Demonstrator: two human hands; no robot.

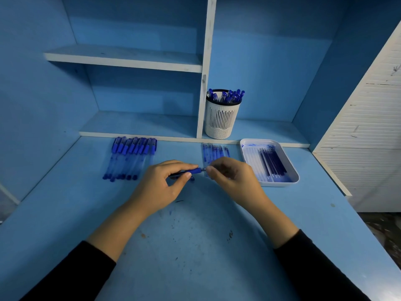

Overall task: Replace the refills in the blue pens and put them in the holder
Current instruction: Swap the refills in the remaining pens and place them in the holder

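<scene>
Above the ink-flecked blue desk (195, 257), the left hand (165, 183) curls its fingers round a slim pen (193, 171) with a blue grip. The right hand (230, 177) pinches its pointed tip. Clear-barrelled pens (130, 157) lie in a row at left, and thin refills (272, 164) fill a white plastic tray (280, 185). A slotted white holder (221, 118) stands behind.

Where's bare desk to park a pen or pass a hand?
Free: the near desk, this side of the left hand and right hand on the pen; the gap between the pen row and the loose refills; the strip right of the tray. Crowded: back right, where refills, tray and holder bunch.
</scene>
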